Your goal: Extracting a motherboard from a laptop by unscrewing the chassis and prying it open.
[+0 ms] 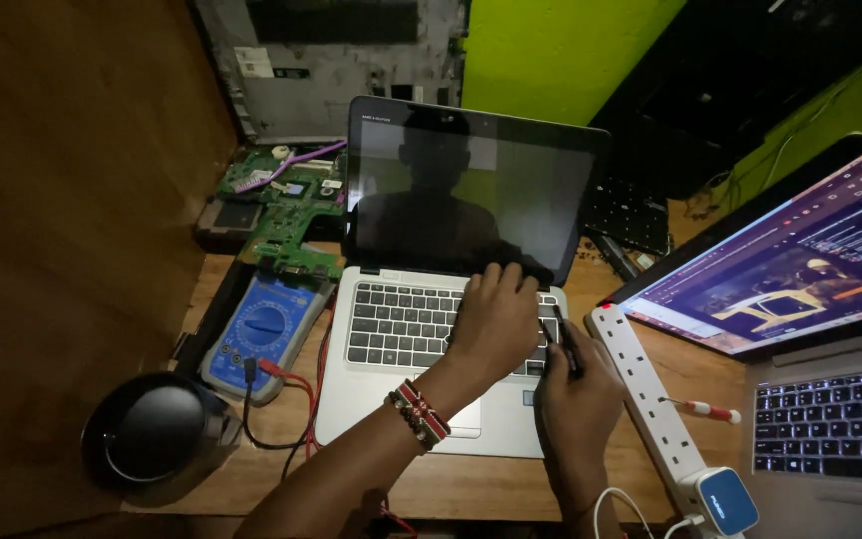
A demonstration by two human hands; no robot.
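The head view looked down on a silver laptop (406,339) with a dark screen, open in the middle of a wooden counter (471,484). The left hand (496,319) lay spread over the right part of its keyboard, fingers loose and reaching up to the hinge edge, grasping nothing; a beaded bracelet (419,411) ringed that wrist. The right hand (576,394) was clenched around a thin dark tool (563,337) – its tip pointed up at the laptop's right edge, just beside the left hand. To the right of both hands ran a white power strip (641,384) with a blue-faced plug (725,501) at its near end, and a small red-and-white screwdriver (710,409) lay beside it. A second laptop (810,299) with a lit screen stood at the far right. On the left sat a blue multimeter (263,334) with red and black leads, a green circuit board (286,210) behind it, and a round black kettle (157,434) near the counter's front corner.
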